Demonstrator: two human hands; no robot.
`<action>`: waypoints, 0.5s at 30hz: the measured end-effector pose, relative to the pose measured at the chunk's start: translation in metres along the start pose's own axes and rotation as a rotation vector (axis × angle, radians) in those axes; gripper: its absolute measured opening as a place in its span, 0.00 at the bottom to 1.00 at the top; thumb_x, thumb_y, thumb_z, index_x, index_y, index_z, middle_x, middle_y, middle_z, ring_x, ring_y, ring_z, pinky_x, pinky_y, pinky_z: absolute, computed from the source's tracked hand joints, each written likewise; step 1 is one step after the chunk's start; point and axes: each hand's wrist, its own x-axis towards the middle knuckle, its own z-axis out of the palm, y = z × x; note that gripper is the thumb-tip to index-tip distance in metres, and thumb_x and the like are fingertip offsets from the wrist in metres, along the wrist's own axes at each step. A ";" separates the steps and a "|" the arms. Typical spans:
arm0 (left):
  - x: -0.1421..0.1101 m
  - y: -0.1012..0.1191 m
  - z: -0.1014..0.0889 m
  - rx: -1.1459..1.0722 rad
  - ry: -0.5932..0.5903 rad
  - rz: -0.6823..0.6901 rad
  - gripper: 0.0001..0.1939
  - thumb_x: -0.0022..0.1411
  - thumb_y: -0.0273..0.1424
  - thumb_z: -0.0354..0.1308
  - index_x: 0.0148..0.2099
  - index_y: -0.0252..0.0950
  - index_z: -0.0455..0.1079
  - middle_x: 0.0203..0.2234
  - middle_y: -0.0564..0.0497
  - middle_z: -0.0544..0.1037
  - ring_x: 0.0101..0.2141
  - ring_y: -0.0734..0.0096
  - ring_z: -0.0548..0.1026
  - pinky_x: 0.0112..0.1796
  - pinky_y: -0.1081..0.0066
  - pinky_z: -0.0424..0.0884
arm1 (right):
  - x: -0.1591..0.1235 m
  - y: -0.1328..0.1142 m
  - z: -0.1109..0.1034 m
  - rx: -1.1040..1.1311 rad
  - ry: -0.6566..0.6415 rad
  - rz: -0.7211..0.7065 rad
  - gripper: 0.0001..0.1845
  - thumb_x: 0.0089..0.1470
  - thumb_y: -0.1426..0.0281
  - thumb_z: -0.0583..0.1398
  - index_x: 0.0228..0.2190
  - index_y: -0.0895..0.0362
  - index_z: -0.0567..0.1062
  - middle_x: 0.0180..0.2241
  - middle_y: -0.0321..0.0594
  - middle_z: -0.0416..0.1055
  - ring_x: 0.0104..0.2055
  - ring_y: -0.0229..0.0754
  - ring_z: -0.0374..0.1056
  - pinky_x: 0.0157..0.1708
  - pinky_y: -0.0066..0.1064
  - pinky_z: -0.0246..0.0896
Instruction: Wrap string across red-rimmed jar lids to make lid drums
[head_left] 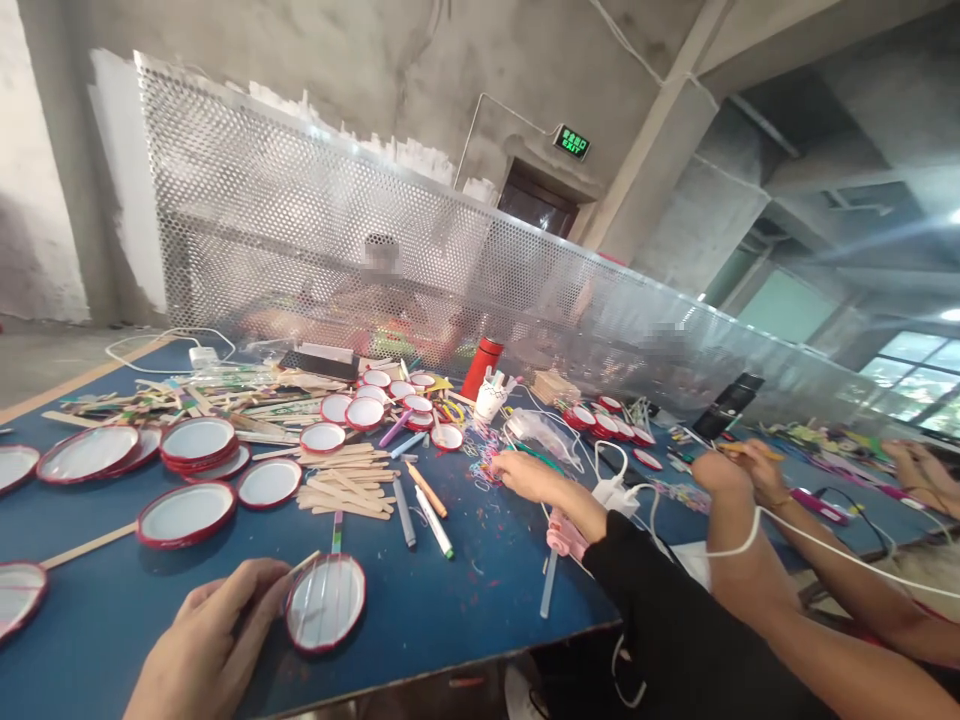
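Observation:
My left hand (210,630) sits at the bottom left, with its fingers closed on a thin pale stick (301,565). Just beyond the fingertips lies a red-rimmed white jar lid (325,603) with thin rubber bands stretched across it. A wooden craft stick (337,532) with a coloured end runs out from this lid. My right hand is not in view. A black-sleeved arm (660,610) and bare forearms (750,555) at the right seem to belong to other people.
The blue table (480,590) holds stacked red-rimmed lids (199,445), loose craft sticks (345,490), markers (433,525), coloured rubber bands (480,460) and a red bottle (480,368). White cables cross the right side. A perforated metal screen (300,220) stands behind.

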 end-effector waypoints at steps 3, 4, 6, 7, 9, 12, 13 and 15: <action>0.001 0.002 -0.002 -0.019 0.014 0.034 0.20 0.63 0.52 0.49 0.35 0.46 0.76 0.32 0.55 0.83 0.36 0.62 0.77 0.37 0.72 0.69 | 0.020 -0.006 -0.012 -0.011 -0.033 0.107 0.17 0.63 0.64 0.60 0.52 0.57 0.71 0.52 0.44 0.70 0.49 0.46 0.71 0.48 0.45 0.69; 0.001 0.003 -0.002 -0.016 0.020 0.041 0.21 0.63 0.52 0.49 0.35 0.46 0.76 0.32 0.55 0.83 0.35 0.62 0.77 0.37 0.72 0.70 | 0.025 -0.007 -0.014 -0.007 -0.043 0.145 0.18 0.63 0.64 0.61 0.52 0.57 0.71 0.53 0.45 0.69 0.50 0.47 0.70 0.48 0.45 0.69; 0.001 0.005 -0.003 0.002 0.033 0.050 0.21 0.63 0.52 0.48 0.34 0.46 0.76 0.32 0.55 0.83 0.34 0.62 0.78 0.36 0.72 0.70 | 0.031 -0.011 -0.016 0.019 -0.082 0.214 0.19 0.63 0.64 0.61 0.53 0.57 0.71 0.53 0.45 0.69 0.50 0.47 0.70 0.48 0.46 0.69; 0.001 0.006 -0.004 0.014 0.038 0.049 0.21 0.63 0.52 0.48 0.35 0.46 0.76 0.32 0.54 0.83 0.34 0.62 0.78 0.36 0.72 0.70 | 0.034 -0.013 -0.016 0.042 -0.110 0.245 0.19 0.63 0.64 0.61 0.53 0.57 0.71 0.53 0.45 0.69 0.50 0.47 0.70 0.48 0.45 0.69; 0.001 0.006 -0.004 0.033 0.034 0.045 0.21 0.63 0.52 0.49 0.35 0.46 0.77 0.32 0.54 0.84 0.34 0.62 0.78 0.35 0.72 0.71 | 0.038 -0.019 -0.016 0.107 -0.170 0.299 0.18 0.63 0.64 0.61 0.52 0.57 0.71 0.52 0.44 0.70 0.48 0.46 0.71 0.46 0.44 0.70; 0.002 0.001 -0.003 0.045 0.016 0.048 0.21 0.63 0.51 0.48 0.35 0.46 0.77 0.33 0.54 0.84 0.35 0.62 0.78 0.35 0.72 0.72 | 0.041 -0.031 -0.017 0.238 -0.187 0.357 0.18 0.63 0.64 0.61 0.51 0.58 0.71 0.50 0.44 0.71 0.46 0.45 0.72 0.44 0.42 0.71; 0.002 -0.003 -0.002 0.049 0.011 0.053 0.20 0.63 0.50 0.48 0.36 0.46 0.77 0.33 0.54 0.84 0.35 0.61 0.79 0.35 0.72 0.72 | 0.040 -0.036 -0.018 0.285 -0.155 0.369 0.18 0.63 0.64 0.61 0.51 0.58 0.71 0.50 0.44 0.71 0.46 0.44 0.72 0.44 0.42 0.72; 0.004 -0.014 -0.001 0.061 -0.002 0.062 0.19 0.62 0.49 0.49 0.37 0.47 0.77 0.35 0.54 0.84 0.35 0.60 0.80 0.35 0.72 0.74 | 0.036 -0.042 -0.020 0.376 -0.035 0.386 0.18 0.63 0.64 0.61 0.52 0.58 0.71 0.51 0.44 0.71 0.46 0.45 0.72 0.44 0.42 0.71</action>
